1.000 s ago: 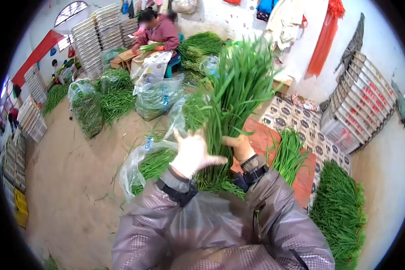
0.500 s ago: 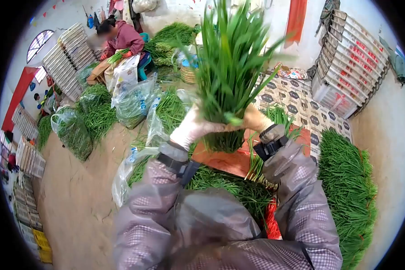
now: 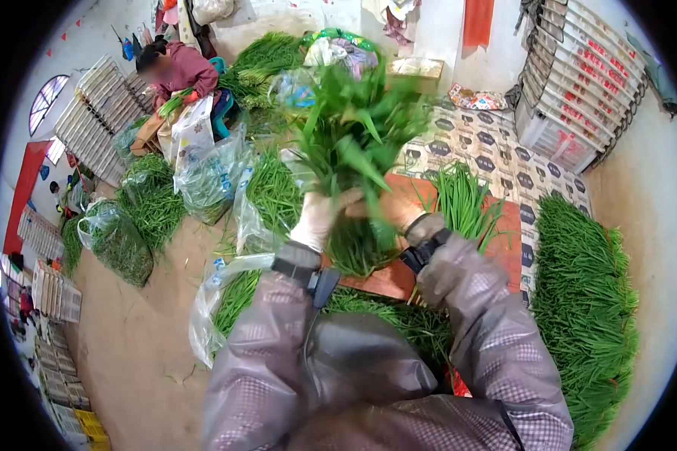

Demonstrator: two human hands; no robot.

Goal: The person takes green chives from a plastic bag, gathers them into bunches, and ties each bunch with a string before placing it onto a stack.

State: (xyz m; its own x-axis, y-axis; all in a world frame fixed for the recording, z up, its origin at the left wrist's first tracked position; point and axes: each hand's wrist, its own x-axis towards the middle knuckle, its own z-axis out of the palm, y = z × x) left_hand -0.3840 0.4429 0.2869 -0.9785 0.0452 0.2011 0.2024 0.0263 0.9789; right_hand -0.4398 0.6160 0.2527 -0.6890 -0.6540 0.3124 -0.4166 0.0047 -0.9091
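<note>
A thick bunch of long flat green leaves, like garlic chives (image 3: 357, 143), stands upright between my hands, its tips blurred by motion. My left hand (image 3: 320, 214), in a pale glove, is closed round its left side. Round the right side my right hand (image 3: 399, 210) is wrapped; it is partly smeared. The bunch's lower end is over a reddish-brown board (image 3: 500, 259); whether it touches cannot be made out. A smaller pile of chives (image 3: 462, 199) lies on the board, right of my right hand.
Rows of tied chives (image 3: 583, 316) lie along the right wall. Stacked white crates (image 3: 583, 83) stand behind them. Plastic bags of greens (image 3: 116, 240) sit on the floor at left. A co-worker (image 3: 184, 71) sits at back left, holding greens.
The bunch has come down toward the board, with both hands still round it. Its leaves now spread and blur more. The view has shifted slightly.
</note>
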